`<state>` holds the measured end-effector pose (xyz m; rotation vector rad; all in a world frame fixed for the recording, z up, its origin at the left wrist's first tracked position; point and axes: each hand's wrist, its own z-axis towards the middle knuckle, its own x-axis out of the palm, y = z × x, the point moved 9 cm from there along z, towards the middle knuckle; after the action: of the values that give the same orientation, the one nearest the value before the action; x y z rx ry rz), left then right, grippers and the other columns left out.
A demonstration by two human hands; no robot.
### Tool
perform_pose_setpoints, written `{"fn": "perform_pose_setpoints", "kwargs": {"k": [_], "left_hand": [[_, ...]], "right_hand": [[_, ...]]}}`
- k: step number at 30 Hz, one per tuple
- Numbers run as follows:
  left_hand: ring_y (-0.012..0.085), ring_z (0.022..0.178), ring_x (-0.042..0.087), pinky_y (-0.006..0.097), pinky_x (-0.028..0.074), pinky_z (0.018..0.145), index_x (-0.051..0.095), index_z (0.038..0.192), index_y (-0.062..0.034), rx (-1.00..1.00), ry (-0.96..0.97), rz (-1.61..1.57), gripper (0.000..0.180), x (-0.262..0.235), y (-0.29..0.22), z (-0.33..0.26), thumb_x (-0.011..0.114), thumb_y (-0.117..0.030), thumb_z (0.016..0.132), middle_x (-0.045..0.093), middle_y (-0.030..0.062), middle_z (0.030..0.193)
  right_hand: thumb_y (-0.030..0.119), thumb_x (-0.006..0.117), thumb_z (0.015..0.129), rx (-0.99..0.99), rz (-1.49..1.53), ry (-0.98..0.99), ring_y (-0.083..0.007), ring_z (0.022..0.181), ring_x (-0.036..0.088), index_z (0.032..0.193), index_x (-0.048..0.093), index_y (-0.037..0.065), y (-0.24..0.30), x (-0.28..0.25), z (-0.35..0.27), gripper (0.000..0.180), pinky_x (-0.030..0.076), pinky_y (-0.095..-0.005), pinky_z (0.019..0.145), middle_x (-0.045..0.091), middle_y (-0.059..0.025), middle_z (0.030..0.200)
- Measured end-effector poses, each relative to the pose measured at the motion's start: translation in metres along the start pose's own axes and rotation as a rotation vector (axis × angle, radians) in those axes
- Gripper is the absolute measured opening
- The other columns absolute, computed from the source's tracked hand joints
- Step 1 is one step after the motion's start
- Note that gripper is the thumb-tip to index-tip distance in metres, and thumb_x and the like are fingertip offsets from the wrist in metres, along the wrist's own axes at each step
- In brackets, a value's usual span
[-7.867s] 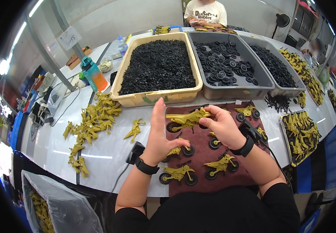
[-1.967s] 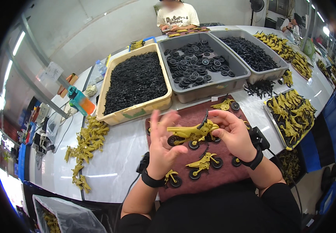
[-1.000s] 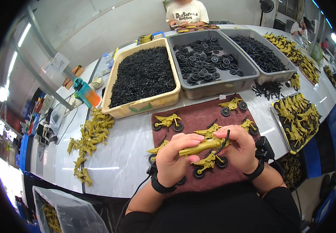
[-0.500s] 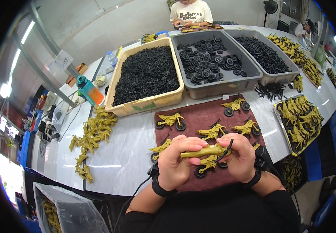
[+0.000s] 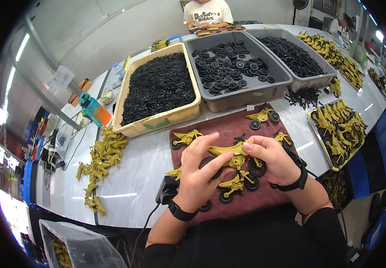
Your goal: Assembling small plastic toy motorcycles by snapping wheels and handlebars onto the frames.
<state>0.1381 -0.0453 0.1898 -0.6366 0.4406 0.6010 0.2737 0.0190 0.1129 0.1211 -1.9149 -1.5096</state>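
Note:
Between my hands, above the cloth, is a yellow toy motorcycle (image 5: 228, 150) with its side toward me and black wheels at both ends. My left hand (image 5: 196, 175) holds its rear half, index finger along the body and the upper fingers lifted, near the rear wheel. My right hand (image 5: 277, 161) pinches the front end, thumb on top, just above the front wheel (image 5: 257, 168). The fingers partly hide the toy's ends. Just below lies another yellow toy motorcycle (image 5: 233, 185) on the dark red cloth (image 5: 222, 125), with several more around it.
Behind the cloth stand a cream bin (image 5: 159, 126) of small black parts, a grey bin (image 5: 246, 96) of black wheels and another grey bin (image 5: 311, 79) of black parts. Yellow bodies (image 5: 106, 152) lie left; a filled tray (image 5: 335, 166) is right. A person (image 5: 207, 13) sits opposite.
The toy motorcycle has turned from end-up between my fingers to side-on, so its wheels now show. My left fingers have loosened and spread. The whole view has shifted slightly.

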Motion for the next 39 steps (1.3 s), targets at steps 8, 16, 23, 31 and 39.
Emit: {"fn": "perform_pose_setpoints", "kwargs": {"k": [8, 16, 23, 31, 39], "left_hand": [[0.0278, 0.104, 0.059, 0.037, 0.045, 0.084, 0.069, 0.098, -0.0097, 0.273, 0.039, 0.252, 0.036, -0.002, -0.025, 0.003, 0.08, -0.013, 0.064, 0.066, 0.0094, 0.109], [0.02, 0.072, 0.065, 0.027, 0.05, 0.065, 0.066, 0.093, 0.0031, -0.15, 0.009, -0.194, 0.026, -0.008, 0.013, -0.005, 0.079, -0.005, 0.072, 0.068, 0.0131, 0.084], [0.0176, 0.074, 0.066, 0.026, 0.05, 0.065, 0.067, 0.093, 0.0032, -0.273, 0.08, -0.363, 0.023, -0.001, 0.02, -0.006, 0.078, -0.007, 0.075, 0.069, 0.013, 0.084], [0.0174, 0.074, 0.065, 0.026, 0.05, 0.065, 0.067, 0.093, 0.0028, -0.324, 0.082, -0.408, 0.023, 0.005, 0.028, -0.012, 0.078, -0.009, 0.077, 0.069, 0.0124, 0.085], [0.0223, 0.09, 0.066, 0.03, 0.051, 0.079, 0.068, 0.096, 0.0014, -0.253, 0.073, -0.355, 0.021, 0.012, 0.031, -0.01, 0.075, -0.005, 0.077, 0.069, 0.0132, 0.098]], "right_hand": [[0.025, 0.06, 0.094, 0.106, 0.142, -0.008, -0.0059, 0.081, 0.056, 0.098, 0.062, 0.001, -0.012, 0.0, 0.0, 0.024, 0.047, -0.0222, 0.07, 0.062, -0.0023, 0.092], [0.051, 0.033, 0.1, 0.034, -0.159, 0.02, -0.0103, 0.083, 0.059, 0.095, 0.061, 0.002, -0.001, -0.024, -0.009, 0.057, 0.047, -0.0234, 0.071, 0.064, -0.0053, 0.09], [0.017, 0.077, 0.079, -0.511, -0.437, 0.067, -0.0134, 0.089, 0.059, 0.116, 0.058, 0.001, 0.033, 0.014, -0.014, 0.045, 0.046, -0.0277, 0.079, 0.063, -0.003, 0.094], [0.023, 0.076, 0.079, -0.414, -0.571, -0.047, -0.0161, 0.082, 0.058, 0.102, 0.064, 0.002, 0.022, 0.011, -0.013, 0.034, 0.045, -0.0298, 0.072, 0.062, -0.0064, 0.09], [0.013, 0.075, 0.078, -0.529, -0.576, -0.035, -0.0192, 0.096, 0.06, 0.104, 0.064, 0.003, 0.034, 0.009, -0.012, 0.03, 0.046, -0.0308, 0.084, 0.064, -0.0076, 0.101]]}}
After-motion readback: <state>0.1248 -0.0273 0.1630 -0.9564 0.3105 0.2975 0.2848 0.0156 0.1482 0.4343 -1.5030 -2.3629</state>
